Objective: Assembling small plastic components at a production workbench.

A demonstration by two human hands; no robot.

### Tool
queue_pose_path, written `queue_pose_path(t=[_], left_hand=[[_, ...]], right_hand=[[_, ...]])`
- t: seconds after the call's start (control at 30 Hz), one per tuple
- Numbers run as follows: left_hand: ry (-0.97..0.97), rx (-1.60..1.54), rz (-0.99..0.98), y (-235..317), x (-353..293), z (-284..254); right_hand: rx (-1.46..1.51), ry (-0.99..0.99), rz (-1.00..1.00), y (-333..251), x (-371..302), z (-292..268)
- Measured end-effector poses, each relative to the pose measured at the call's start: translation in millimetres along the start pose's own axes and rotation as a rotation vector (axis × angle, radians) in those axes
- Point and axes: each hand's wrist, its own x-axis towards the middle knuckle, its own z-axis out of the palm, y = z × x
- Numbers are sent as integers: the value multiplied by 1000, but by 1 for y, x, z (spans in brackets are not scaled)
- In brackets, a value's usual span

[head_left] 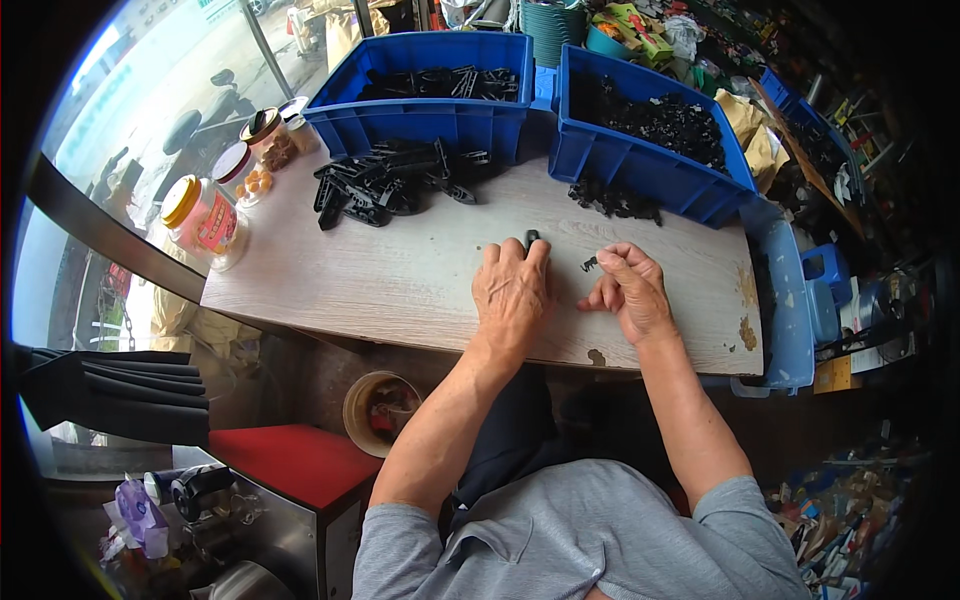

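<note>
My left hand point(511, 292) rests near the front of the wooden table point(370, 270), its fingers closed over a black plastic part point(532, 238) whose tip shows past the fingertips. To its right, my right hand point(635, 293) pinches a small black toothed piece point(589, 265) between thumb and forefinger, held a little apart from the left hand. Ahead on the left lies a pile of long black plastic parts point(385, 185). A smaller heap of little black pieces point(615, 202) sits ahead of the right hand.
Two blue bins, one holding long black parts point(420, 118) and one full of small black pieces point(640, 160), stand along the far edge. Lidded jars point(208, 222) line the left edge. A light blue crate point(785, 300) is beyond the right edge; a bucket point(382, 412) stands below.
</note>
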Motion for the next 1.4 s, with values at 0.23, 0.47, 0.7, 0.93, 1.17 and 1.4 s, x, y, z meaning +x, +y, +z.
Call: queue_pose_path(t=[0.23, 0.47, 0.7, 0.93, 1.17, 1.4], left_hand=[[169, -33, 38, -7, -9, 2], [21, -951, -269, 26, -23, -4], [-182, -1530, -460, 31, -22, 12], [-196, -1522, -500, 31, -19, 11], [-154, -1505, -508, 32, -18, 9], [-95, -1598, -613, 30, -16, 3]], right_hand=[[41, -22, -38, 2, -3, 5], [64, -30, -98, 7, -4, 1], [217, -1, -111, 7, -10, 14], [179, -60, -66, 5, -12, 9], [102, -40, -61, 7, -10, 5], [42, 18, -34, 1, -15, 23]])
